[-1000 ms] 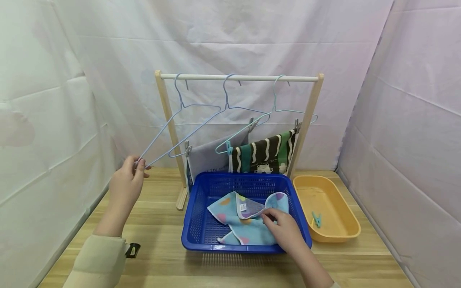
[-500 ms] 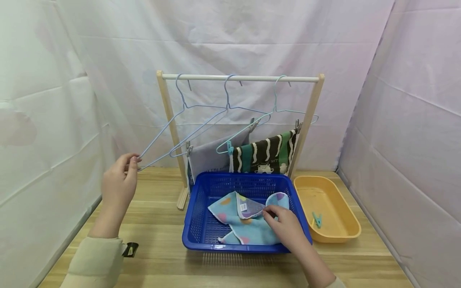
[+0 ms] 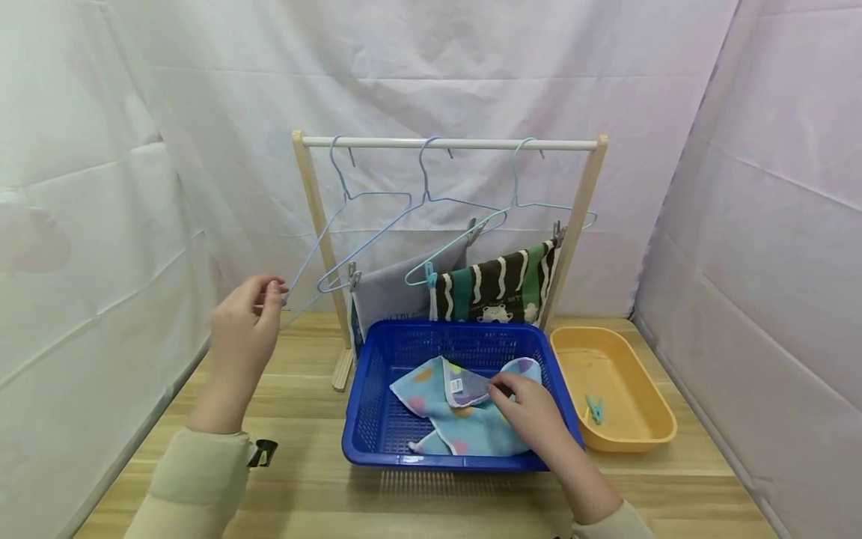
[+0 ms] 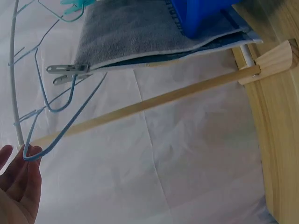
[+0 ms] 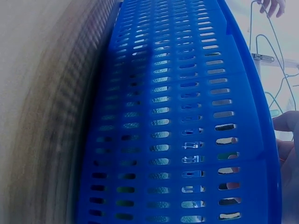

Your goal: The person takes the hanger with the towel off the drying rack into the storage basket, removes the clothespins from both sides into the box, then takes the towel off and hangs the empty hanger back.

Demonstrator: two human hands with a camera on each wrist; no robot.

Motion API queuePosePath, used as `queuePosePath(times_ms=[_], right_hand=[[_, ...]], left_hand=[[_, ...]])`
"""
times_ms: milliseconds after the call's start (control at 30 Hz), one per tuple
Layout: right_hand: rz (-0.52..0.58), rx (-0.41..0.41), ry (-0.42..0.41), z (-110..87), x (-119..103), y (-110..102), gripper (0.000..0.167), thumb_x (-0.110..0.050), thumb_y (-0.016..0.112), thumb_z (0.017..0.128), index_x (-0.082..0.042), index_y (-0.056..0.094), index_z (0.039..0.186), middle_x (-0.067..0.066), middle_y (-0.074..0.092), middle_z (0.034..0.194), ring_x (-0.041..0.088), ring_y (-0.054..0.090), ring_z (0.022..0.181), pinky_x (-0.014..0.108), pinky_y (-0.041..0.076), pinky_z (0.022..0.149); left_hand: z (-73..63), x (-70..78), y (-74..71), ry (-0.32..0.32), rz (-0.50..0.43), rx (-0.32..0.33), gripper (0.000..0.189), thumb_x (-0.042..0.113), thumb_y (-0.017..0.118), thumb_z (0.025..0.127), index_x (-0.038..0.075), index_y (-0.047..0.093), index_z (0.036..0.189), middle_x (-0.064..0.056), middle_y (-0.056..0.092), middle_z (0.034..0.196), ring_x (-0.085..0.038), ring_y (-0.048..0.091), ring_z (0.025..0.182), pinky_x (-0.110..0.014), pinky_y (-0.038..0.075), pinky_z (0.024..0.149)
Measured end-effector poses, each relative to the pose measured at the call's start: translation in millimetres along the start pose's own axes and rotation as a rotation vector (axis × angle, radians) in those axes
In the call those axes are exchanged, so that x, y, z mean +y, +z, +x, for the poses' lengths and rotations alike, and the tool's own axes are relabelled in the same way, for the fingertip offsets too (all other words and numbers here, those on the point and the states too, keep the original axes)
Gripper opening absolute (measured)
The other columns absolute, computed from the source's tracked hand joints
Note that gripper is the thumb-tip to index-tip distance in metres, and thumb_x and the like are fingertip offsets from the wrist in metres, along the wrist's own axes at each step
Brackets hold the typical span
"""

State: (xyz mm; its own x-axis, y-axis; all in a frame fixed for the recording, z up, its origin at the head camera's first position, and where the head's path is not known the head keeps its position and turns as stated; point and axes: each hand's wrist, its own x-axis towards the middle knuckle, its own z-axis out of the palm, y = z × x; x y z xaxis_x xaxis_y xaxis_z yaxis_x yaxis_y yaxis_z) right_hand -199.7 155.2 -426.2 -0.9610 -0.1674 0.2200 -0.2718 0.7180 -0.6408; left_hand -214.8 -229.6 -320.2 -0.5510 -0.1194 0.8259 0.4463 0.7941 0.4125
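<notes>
Three wire hangers hang on the rack's rail; at the left one's lower end, my left hand (image 3: 245,314) has its fingertips against the wire. In the left wrist view, that blue hanger's (image 4: 49,147) rounded corner crosses the fingertips, with the thumb standing apart. My right hand (image 3: 528,412) is over the blue basket (image 3: 357,419), fingers loosely bent and fingertips right at a folded edge of the spotted light-blue towel (image 3: 471,430). The right wrist view looks along the basket's slotted side (image 5: 187,116), with thumb and finger apart above its rim.
The wooden rack (image 3: 586,202) stands behind the basket. A grey towel (image 3: 397,288) and a green-and-black patterned towel (image 3: 498,284) hang clipped from the other hangers. An orange tray (image 3: 633,389) with a teal clothespin (image 3: 595,409) sits at the right.
My left hand first shifted left with the left hanger's end, then came back right, the hanger's end following. My right hand has slid up slightly over the towel, which lies as before.
</notes>
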Motion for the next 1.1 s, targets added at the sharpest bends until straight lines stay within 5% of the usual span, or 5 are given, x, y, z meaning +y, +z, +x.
queuePosePath(times_ms=[167, 433, 600, 933, 1100], right_hand=[[0.008, -0.011, 0.017, 3.2, -2, -1, 0.011, -0.024, 0.063, 0.095, -0.019, 0.072, 0.093, -0.01, 0.065, 0.085, 0.009, 0.056, 0.076, 0.033, 0.05, 0.071], [0.018, -0.014, 0.009, 6.6, -6, -3, 0.01, -0.022, 0.063, 0.095, -0.018, 0.072, 0.092, -0.008, 0.067, 0.088, 0.01, 0.057, 0.078, 0.035, 0.052, 0.074], [0.015, -0.021, 0.005, 8.1, -7, -4, 0.011, -0.023, 0.063, 0.095, -0.017, 0.072, 0.093, -0.007, 0.067, 0.088, 0.01, 0.057, 0.078, 0.035, 0.053, 0.075], [0.017, -0.024, 0.005, 9.5, -9, -1, 0.01, -0.022, 0.064, 0.095, -0.016, 0.072, 0.093, -0.007, 0.066, 0.086, 0.01, 0.057, 0.077, 0.035, 0.052, 0.074], [0.039, -0.035, 0.003, 11.4, -11, 6, 0.01, -0.02, 0.064, 0.094, -0.016, 0.072, 0.093, -0.008, 0.066, 0.086, 0.01, 0.056, 0.077, 0.034, 0.051, 0.072]], left_hand=[[2.4, 11.8, 12.4, 0.023, -0.024, -0.019, 0.021, 0.011, 0.051, 0.099, -0.003, 0.067, 0.099, -0.013, 0.069, 0.091, -0.027, 0.066, 0.076, 0.0, 0.038, 0.067], [8.0, 29.7, 26.4, 0.162, -0.058, 0.074, 0.018, 0.007, 0.052, 0.095, -0.002, 0.068, 0.097, -0.014, 0.068, 0.089, -0.031, 0.064, 0.074, -0.042, 0.051, 0.067], [8.6, 36.0, 31.9, 0.215, -0.073, 0.06, 0.016, 0.006, 0.054, 0.094, -0.003, 0.067, 0.095, -0.017, 0.067, 0.087, -0.033, 0.063, 0.078, -0.045, 0.051, 0.072], [12.6, 24.6, 47.2, 0.084, 0.018, -0.1, 0.015, 0.002, 0.058, 0.092, -0.006, 0.064, 0.102, -0.021, 0.065, 0.101, -0.036, 0.061, 0.089, -0.046, 0.051, 0.076], [17.9, 18.3, 53.4, -0.056, 0.054, -0.256, 0.028, 0.01, 0.056, 0.096, -0.005, 0.059, 0.119, -0.022, 0.062, 0.116, -0.038, 0.058, 0.106, -0.051, 0.048, 0.088]])
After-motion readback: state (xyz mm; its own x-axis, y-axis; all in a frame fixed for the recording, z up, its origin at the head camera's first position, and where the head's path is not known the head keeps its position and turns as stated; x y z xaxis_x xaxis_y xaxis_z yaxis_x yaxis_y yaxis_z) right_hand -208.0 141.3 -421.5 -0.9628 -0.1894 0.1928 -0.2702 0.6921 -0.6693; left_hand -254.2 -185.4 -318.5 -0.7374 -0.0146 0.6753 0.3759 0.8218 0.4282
